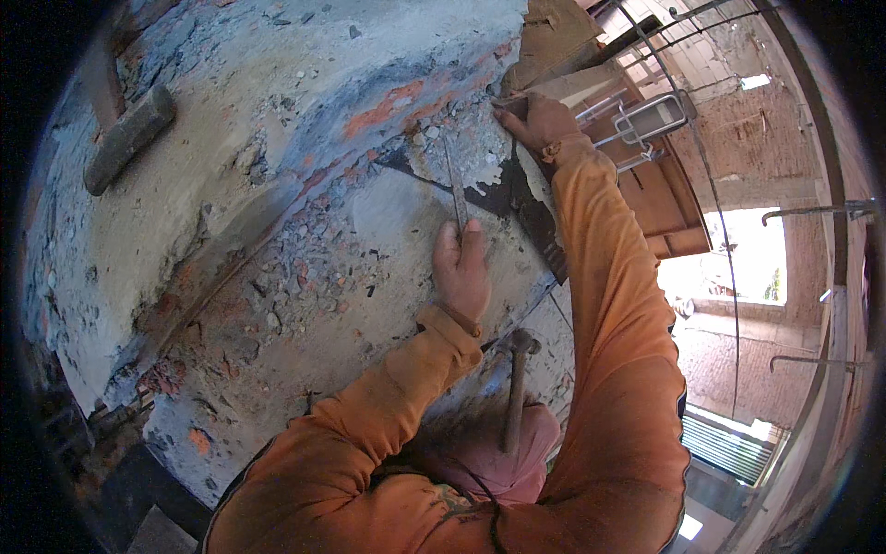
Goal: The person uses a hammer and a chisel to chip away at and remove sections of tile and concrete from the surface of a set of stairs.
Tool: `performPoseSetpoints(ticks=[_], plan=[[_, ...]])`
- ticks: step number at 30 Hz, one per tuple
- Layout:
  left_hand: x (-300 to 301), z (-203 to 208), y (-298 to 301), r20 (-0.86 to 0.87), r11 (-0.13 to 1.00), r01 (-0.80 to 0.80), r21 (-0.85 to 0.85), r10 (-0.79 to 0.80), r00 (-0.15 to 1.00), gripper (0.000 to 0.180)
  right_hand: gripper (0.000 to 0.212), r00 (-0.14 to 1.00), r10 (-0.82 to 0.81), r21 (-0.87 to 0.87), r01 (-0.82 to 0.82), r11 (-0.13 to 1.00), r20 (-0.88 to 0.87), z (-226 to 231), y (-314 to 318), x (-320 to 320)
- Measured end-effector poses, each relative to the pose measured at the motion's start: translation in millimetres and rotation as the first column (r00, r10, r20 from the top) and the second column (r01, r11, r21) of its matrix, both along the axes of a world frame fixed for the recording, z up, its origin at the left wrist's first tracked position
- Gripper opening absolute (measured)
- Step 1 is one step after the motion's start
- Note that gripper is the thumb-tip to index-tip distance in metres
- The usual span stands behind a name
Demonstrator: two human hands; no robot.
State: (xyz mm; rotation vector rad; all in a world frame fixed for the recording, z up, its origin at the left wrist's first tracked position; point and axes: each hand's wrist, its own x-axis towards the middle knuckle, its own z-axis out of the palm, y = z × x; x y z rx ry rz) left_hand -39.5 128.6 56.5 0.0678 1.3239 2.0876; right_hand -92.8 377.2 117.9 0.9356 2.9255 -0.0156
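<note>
My left hand (463,272) is closed around the lower end of a thin flat metal chisel (455,185). The chisel points away from me, its far end at the grey rubble (475,138) on the concrete ledge. My right hand (544,125) is at the far right edge of that ledge, thumb and fingers bent in toward each other; what lies between them I cannot make out. Below it, a dark torn sheet (535,214) lies along the slab's edge. A hammer (517,388) rests head up against the slab beside my leg.
At the far left, a second hammer (129,138) lies on the raised rough concrete (221,138). Loose brick and mortar chips (305,268) cover the lower surface. On the right are a wooden panel (660,198), a metal-framed object (651,118), a hanging cable (724,240) and bent steel rods (817,212).
</note>
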Motion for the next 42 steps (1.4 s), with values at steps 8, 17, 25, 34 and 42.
performPoseSetpoints(ticks=[8,17,25,34,42], plan=[[3,15,-6,0.121,0.996,0.04,0.08,-0.049,0.991,0.023,0.076,0.996,-0.062,-0.02,0.061,0.998,-0.062,5,20,11],[7,13,-5,0.049,0.997,0.032,0.073,-0.035,0.998,0.019,0.078,0.986,0.022,-0.151,-0.048,0.987,-0.168,17,15,15],[8,17,-16,0.032,0.996,0.062,0.071,-0.065,0.997,0.019,0.069,0.992,-0.047,-0.091,0.037,0.995,-0.114,26,2,9],[7,14,0,-0.105,0.999,0.023,0.048,-0.018,0.994,0.021,0.072,0.931,-0.052,0.122,0.103,0.987,-0.362,47,-9,32],[1,2,2,-0.095,1.0,0.006,-0.019,-0.007,0.995,0.019,0.078,0.88,0.015,0.085,0.03,0.996,-0.475,116,-33,74]])
